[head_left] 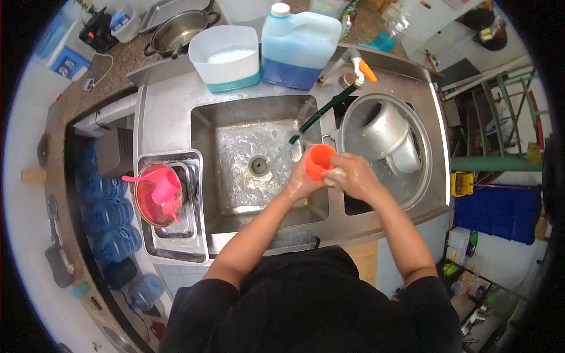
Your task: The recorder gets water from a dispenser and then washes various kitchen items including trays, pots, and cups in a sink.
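Over the right side of the steel sink (241,182), my left hand (299,180) is closed around an orange plastic cup (321,157), its mouth tipped up toward me. My right hand (358,178) presses a pale yellow sponge (336,176) against the cup's right side. Most of the sponge is hidden by the fingers. Just above the cup, the dark green hose (321,117) of the tap, which has an orange lever (368,71), ends over the sink. Wet suds cover the sink floor around the drain (259,166).
Right of the sink, a large round metal basin (428,165) holds water and aluminium pots (385,122). To the left, steel trays (202,220) carry a bowl with pink plastic ware (166,185). Behind stand a white tub (220,73) and a jug of blue liquid (297,50).
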Demonstrator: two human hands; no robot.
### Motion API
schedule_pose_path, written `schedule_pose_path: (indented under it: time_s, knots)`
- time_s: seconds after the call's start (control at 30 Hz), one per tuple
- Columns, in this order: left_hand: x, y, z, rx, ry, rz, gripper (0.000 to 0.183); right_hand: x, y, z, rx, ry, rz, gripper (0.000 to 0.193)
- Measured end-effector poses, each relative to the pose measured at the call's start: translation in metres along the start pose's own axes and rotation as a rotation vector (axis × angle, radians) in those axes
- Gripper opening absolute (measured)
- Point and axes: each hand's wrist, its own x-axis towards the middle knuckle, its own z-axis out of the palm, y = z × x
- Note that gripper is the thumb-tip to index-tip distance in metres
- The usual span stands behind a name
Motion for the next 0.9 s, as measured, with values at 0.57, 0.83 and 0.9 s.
schedule_pose_path:
  time_s: [0.57,0.83,0.9]
  knots:
    - [-0.069,-0.201,-0.128,-0.432,0.311,-1.18,0.053,0.109,0.091,0.216,0.643,-0.623,0.76,0.024]
    - [0.025,-0.269,-0.12,0.053,0.326,-0.974,0.098,0.237,-0.107,0.004,0.476,0.129,-0.038,0.025]
    - [0.052,-0.236,-0.086,0.173,0.062,-0.911,0.098,0.275,-0.102,-0.022,0.124,0.364,-0.278,0.028]
